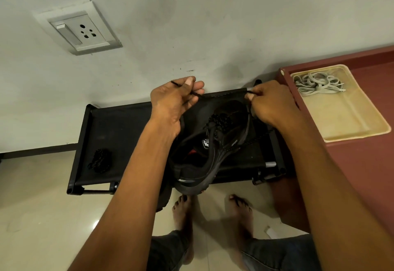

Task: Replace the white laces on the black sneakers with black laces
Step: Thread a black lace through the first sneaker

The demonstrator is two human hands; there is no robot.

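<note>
Both hands, left hand (174,102) and right hand (270,104), pinch black lace (197,94) ends above sneaker (213,142).

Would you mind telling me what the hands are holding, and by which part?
Both hands, left and right, pinch the black lace near its two ends, above the black sneaker.

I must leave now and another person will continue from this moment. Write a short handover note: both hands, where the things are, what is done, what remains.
Left hand: pinches one end of the black lace.
Right hand: pinches the other end.
Black sneaker: on the black rack, heel over the front edge, black lace threaded through its eyelets.
White laces: removed, lying in the beige tray on the right.
Spare black lace: bundled on the rack's left side.
Second sneaker: mostly hidden under the left arm.
Left: finish and tie this lace, then probably lace the second sneaker.
</note>
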